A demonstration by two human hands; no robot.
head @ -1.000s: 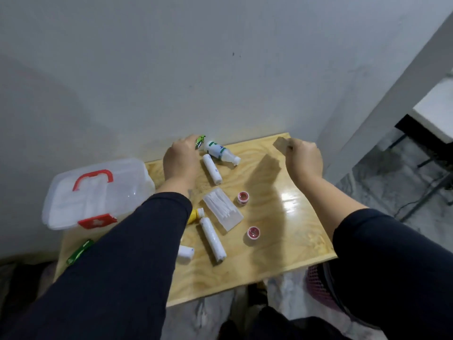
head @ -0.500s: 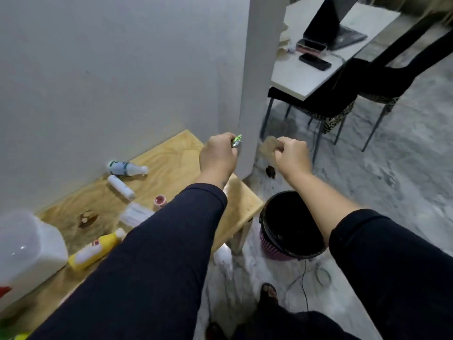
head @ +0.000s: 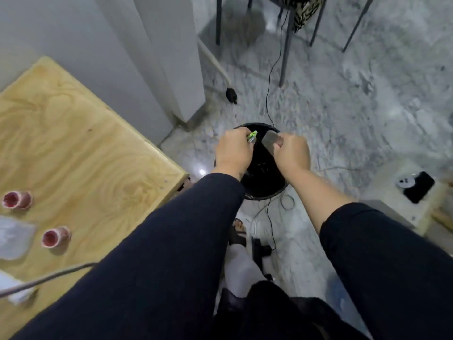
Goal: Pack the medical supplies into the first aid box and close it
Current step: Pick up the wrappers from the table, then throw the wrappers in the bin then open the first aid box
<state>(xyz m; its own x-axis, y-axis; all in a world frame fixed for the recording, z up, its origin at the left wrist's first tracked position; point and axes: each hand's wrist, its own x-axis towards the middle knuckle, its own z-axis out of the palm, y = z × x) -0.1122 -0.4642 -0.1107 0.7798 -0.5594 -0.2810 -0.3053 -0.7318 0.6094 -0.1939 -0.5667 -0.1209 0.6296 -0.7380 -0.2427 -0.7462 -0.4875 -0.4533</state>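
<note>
Both hands hover over a black bin (head: pixel 263 185) on the floor, to the right of the wooden table (head: pixel 93 153). My left hand (head: pixel 234 152) is closed around a small green wrapper (head: pixel 251 136) that sticks out of the fist. My right hand (head: pixel 290 153) pinches a small flat brownish piece (head: pixel 270 139). On the table's left part stand two small pink tape rolls (head: pixel 17 200) (head: pixel 55 237) and a clear plastic packet (head: pixel 13 238). The first aid box is out of view.
A white pillar (head: pixel 171 57) rises behind the table's corner. Black chair legs (head: pixel 285 45) and a thin cable (head: pixel 269 94) cross the marble floor. A low stool with a dark phone (head: pixel 416 187) stands at the right. My sandalled foot (head: pixel 237 231) is below the bin.
My view has swung from the table to the right and down onto the bin. Both hands carried the green wrapper and the brownish piece off the table and now hold them over the bin.
</note>
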